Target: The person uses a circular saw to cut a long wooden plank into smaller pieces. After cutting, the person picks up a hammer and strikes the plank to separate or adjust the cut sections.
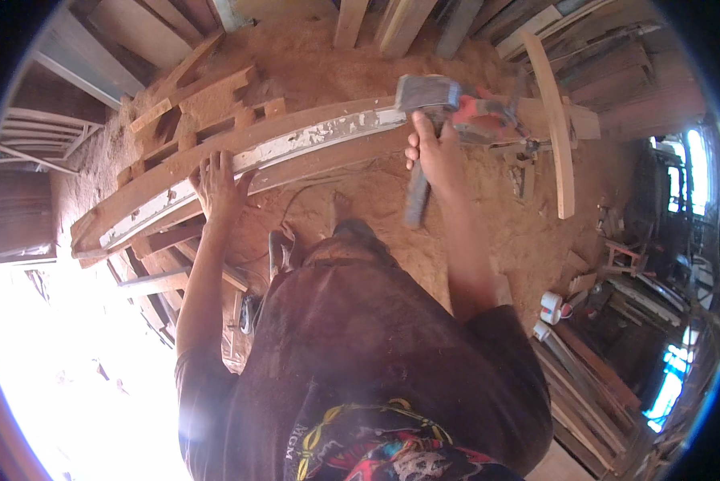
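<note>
Floor under my work: sawdust throughout.

The sawdust floor [360,184] carries a rough stack of timber offcuts [208,104] at my left, on which my long plank [240,160] rests (paint flaking along its face). A thin curved strip [556,128] lies to my right near loose scraps [528,176]. Two white rolls [548,309] sit beside stacked boards [584,377]. A dark cord [296,196] trails across the dust.

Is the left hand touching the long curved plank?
Touching. The head view shows the left hand laid flat, fingers spread, on the long curved plank, with no gap between palm and wood. The right hand holds a power tool further along it.
</note>
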{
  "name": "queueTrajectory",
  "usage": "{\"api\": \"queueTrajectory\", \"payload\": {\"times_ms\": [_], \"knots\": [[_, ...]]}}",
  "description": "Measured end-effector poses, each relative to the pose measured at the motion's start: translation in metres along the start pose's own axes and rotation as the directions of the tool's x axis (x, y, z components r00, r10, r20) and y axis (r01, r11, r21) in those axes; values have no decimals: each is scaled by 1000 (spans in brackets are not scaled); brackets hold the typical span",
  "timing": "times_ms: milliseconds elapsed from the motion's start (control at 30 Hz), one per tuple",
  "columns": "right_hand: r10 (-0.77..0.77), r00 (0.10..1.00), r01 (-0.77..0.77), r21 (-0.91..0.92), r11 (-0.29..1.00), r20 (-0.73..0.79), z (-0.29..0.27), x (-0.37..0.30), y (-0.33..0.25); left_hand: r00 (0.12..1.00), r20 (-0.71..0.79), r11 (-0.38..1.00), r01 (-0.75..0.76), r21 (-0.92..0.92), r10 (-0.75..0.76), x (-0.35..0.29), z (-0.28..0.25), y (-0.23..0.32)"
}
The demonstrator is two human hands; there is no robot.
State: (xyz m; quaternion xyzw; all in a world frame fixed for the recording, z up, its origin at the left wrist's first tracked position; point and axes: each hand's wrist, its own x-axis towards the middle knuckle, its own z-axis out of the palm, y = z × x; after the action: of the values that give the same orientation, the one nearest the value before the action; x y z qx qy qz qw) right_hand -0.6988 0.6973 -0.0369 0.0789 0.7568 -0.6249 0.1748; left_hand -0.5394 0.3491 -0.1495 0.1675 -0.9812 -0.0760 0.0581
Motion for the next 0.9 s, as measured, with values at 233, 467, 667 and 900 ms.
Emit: {"api": "queueTrajectory", "payload": {"times_ms": [233, 467, 667, 900], "knots": [[70, 984, -47, -139, 989, 166, -1, 3, 3, 1000, -6, 1000, -2, -5, 2, -3, 5, -4], [127, 976, -90, -206, 974, 175, -13, 13, 8, 1000, -3, 1000, -3, -1, 3, -2, 6, -5], [-60, 990, 70, 79, 994, -124, 3, 1, 18, 1000, 17, 1000, -4, 3, 4, -1, 4, -2], [-6, 999, 10, 102, 995, -33, -1, 3, 9, 1000, 6, 1000, -14, 23, 14, -2, 6, -4]]}}
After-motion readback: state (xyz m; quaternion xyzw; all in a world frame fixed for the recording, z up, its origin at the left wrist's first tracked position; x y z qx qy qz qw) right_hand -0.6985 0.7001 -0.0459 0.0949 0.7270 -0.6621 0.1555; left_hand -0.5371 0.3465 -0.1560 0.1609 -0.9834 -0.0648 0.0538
